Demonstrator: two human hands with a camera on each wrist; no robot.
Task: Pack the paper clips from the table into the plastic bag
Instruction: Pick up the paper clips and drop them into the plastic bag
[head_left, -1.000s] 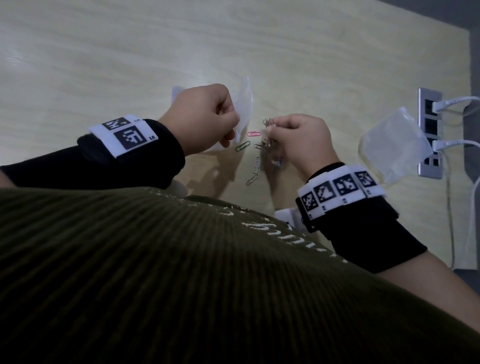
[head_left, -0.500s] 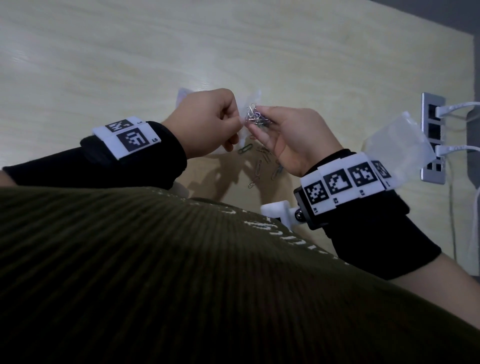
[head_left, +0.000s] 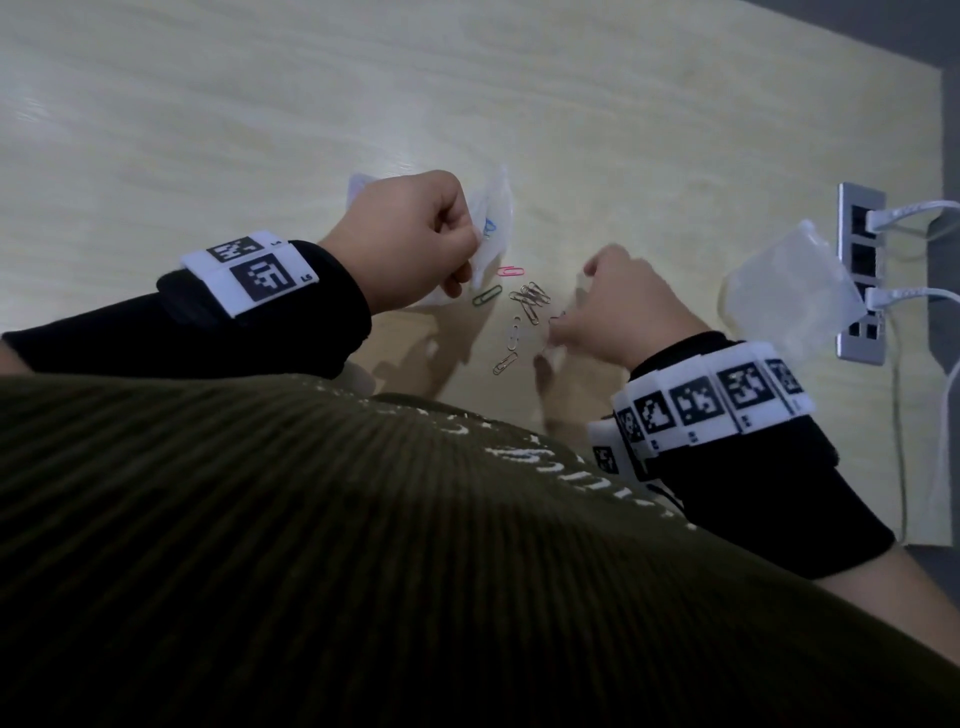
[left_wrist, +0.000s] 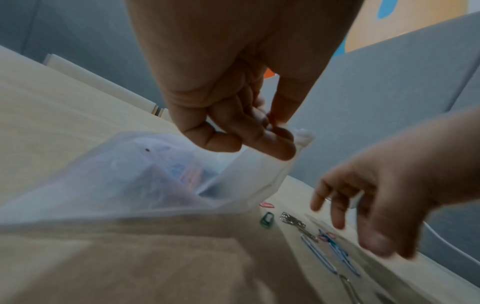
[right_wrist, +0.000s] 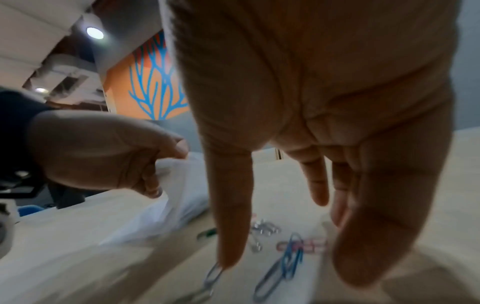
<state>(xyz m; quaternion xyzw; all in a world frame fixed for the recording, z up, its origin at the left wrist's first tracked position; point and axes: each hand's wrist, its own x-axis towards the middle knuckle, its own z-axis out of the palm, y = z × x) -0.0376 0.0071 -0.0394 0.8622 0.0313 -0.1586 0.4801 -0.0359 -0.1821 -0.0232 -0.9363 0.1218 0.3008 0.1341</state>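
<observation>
Since half a second ago the right hand (head_left: 618, 306) has dropped from the bag's mouth back to the table (head_left: 260, 104), its fingers (right_wrist: 231, 205) now straight, spread and holding nothing, reaching down over the loose clips (head_left: 527, 301). Left hand (head_left: 410, 244) pinches the rim of the bag (head_left: 493, 228) and holds it up off the table, with a few coloured clips dimly visible inside it. Other clips lie scattered between the two hands, a pink clip (head_left: 511, 271) and a green clip (head_left: 487, 295) just beside the bag, while a second bag (head_left: 789, 291) sits well apart by the power strip (head_left: 860, 270).
</observation>
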